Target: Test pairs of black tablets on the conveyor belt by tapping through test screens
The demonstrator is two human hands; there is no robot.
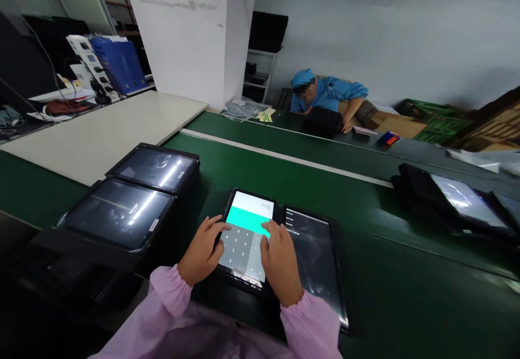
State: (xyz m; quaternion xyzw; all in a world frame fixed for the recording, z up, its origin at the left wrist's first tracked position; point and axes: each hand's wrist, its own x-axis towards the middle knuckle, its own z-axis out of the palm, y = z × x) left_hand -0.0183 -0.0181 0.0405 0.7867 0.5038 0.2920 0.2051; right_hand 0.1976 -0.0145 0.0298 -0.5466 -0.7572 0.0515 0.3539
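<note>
A lit tablet point(236, 252) lies flat on the green bench in front of me, showing a calculator keypad below a teal band. My left hand point(202, 250) is over its left edge, fingers apart and index finger near the upper keys. Over the right edge is my right hand point(281, 259), with fingers extended towards the teal band and nothing held. Whether the fingertips touch the glass I cannot tell. Close beside it on the right lies a second tablet point(317, 256) with a dark screen and a short text menu, partly covered by my right hand.
Stacked tablets point(122, 210) stand at left, with another stack point(154, 167) behind. More tablets point(467, 196) lie at far right. A pale board point(122, 126) covers the bench's left end. Across the bench, a person in blue point(329, 93) leans over a dark object point(323, 121).
</note>
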